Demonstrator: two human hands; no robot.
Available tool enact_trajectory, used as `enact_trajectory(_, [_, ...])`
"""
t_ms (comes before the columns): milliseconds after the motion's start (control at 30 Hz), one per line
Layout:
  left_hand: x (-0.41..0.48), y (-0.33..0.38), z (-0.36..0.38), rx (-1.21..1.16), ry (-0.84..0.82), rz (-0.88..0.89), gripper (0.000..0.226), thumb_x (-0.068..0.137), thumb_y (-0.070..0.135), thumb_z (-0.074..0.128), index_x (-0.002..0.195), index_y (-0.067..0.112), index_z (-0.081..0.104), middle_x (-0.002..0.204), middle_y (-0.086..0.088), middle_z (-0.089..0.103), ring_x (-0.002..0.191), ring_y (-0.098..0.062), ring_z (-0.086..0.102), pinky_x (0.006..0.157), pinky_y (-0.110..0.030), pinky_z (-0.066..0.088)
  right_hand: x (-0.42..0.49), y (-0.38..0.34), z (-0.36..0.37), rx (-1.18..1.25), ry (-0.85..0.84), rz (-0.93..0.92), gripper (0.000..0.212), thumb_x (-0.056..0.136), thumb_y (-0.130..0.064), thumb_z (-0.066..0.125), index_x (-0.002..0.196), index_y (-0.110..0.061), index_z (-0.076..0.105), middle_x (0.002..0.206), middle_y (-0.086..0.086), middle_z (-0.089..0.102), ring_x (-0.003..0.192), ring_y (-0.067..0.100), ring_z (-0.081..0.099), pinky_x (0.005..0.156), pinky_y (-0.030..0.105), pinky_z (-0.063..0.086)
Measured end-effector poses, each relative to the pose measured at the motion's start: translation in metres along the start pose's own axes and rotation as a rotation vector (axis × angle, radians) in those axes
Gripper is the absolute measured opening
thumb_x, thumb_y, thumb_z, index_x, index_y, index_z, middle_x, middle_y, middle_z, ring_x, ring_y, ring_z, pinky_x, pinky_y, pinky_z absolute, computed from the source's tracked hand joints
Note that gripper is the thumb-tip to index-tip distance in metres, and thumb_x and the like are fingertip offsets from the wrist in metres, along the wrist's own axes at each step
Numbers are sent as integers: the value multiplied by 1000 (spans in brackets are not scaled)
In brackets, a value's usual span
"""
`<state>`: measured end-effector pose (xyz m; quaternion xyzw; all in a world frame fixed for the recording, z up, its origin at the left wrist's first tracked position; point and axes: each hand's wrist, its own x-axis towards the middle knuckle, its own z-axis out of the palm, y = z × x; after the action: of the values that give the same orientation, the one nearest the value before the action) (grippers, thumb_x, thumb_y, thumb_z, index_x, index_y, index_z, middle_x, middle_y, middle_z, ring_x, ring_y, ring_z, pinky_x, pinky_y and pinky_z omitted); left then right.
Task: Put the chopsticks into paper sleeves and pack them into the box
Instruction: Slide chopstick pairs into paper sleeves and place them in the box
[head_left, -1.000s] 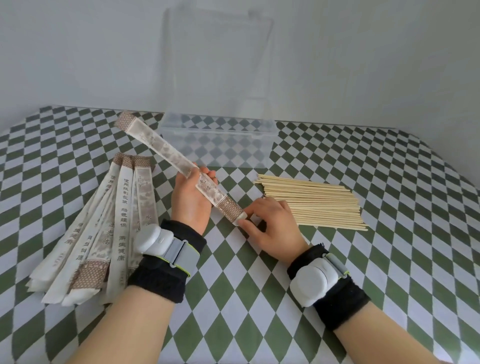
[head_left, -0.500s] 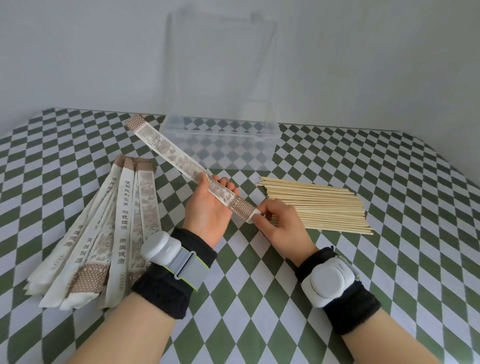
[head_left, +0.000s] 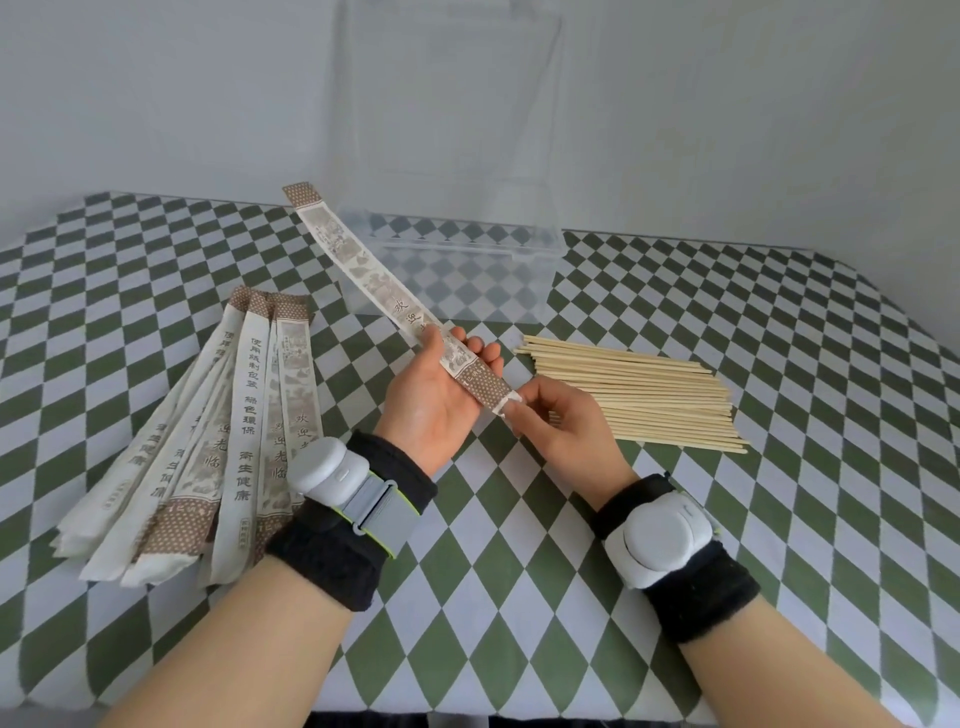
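Chopsticks, a flat pile of pale bamboo ones, lie on the green-and-white checked worktop just in front of the clear plastic box and to its right. Their long axis runs left to right, and your right hand hides some of their left ends. The box itself is hard to read: its walls show the checks through them, and its raised lid almost melts into the grey wall.

You hold one white paper sleeve with brown patterned ends in the air in front of the box. Its long axis slants from the near end at your right hand up and away to the left, and the far brown end overlaps the box's front left corner. Your left hand grips its lower half, fingers curled behind and thumb across, covering part of the print. Your right thumb and forefinger pinch the near tip. You cannot tell whether anything is inside it.

Left of the box and nearer you, a fan of the same printed sleeves lies flat, partly behind your left wrist.
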<state>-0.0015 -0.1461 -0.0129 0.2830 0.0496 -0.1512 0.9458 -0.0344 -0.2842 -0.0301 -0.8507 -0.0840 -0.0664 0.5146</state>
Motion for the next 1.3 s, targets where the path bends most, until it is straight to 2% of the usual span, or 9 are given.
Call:
enact_trajectory(100, [1, 2, 0, -25, 40, 10, 30, 102, 33, 32, 88, 11, 47, 81, -4, 49, 75, -16, 56, 82, -31, 48, -3, -3, -4, 5, 13, 38, 16, 91, -21, 53, 77, -21, 61, 71, 0, 61, 65, 16, 52, 61, 23, 43])
enact_trajectory(167, [3, 4, -3, -45, 73, 30, 30, 101, 33, 33, 86, 12, 48, 80, -3, 50, 73, -15, 55, 79, -30, 48, -4, -1, -14, -139, 24, 20, 12, 90, -17, 54, 82, -22, 62, 75, -7, 59, 68, 9, 52, 67, 20, 44])
enact_trajectory(267, [4, 5, -6, -72, 83, 39, 29, 101, 33, 34, 86, 12, 48, 79, -3, 50, 71, -15, 56, 76, -30, 49, -10, 8, -37, -529, 99, -67, 10, 85, -13, 57, 87, -19, 65, 81, -12, 56, 75, 9, 51, 76, 31, 46])
enact_trajectory(367, [6, 5, -8, -93, 92, 52, 27, 101, 32, 35, 87, 13, 47, 79, -3, 50, 68, -15, 57, 70, -30, 52, -18, 9, -57, -729, 135, -86, 11, 83, -12, 57, 88, -17, 66, 82, -10, 58, 78, 12, 52, 74, 33, 47])
enact_trajectory(633, [9, 6, -9, -98, 127, 79, 26, 101, 33, 34, 88, 13, 47, 77, -4, 50, 67, -15, 55, 70, -29, 51, -25, 11, -73, -1024, -81, -60, 19, 90, -23, 48, 101, -22, 63, 100, -4, 61, 94, 16, 50, 83, 27, 35])
enact_trajectory(800, [10, 7, -10, -116, 134, 90, 26, 101, 31, 34, 88, 13, 47, 76, -4, 50, 66, -16, 55, 71, -30, 50, -19, 3, -76, -1046, -273, 25, 18, 94, -28, 43, 103, -20, 57, 101, -3, 56, 93, 16, 47, 85, 29, 39])
enact_trajectory(967, [10, 7, -8, -105, 169, 98, 27, 101, 30, 35, 84, 13, 47, 73, -3, 49, 65, -15, 54, 73, -30, 49, -17, 2, -70, -1127, -365, 64, 16, 95, -23, 40, 107, -16, 50, 98, -1, 47, 87, 15, 41, 77, 24, 36])
enact_trajectory(1200, [11, 8, -11, -152, 201, 139, 30, 101, 30, 35, 80, 12, 46, 71, -3, 46, 64, -15, 49, 71, -28, 46, -23, -5, -34, -682, -13, -130, 3, 96, -12, 38, 94, -11, 40, 78, 5, 52, 64, 25, 49, 57, 36, 43])
enact_trajectory(1300, [13, 10, -12, -186, 218, 158, 31, 101, 32, 34, 79, 12, 45, 70, -3, 45, 64, -15, 48, 72, -28, 45, -26, 3, -21, -640, 45, -200, 20, 96, -22, 35, 98, -9, 50, 78, 4, 57, 60, 24, 51, 52, 38, 45])
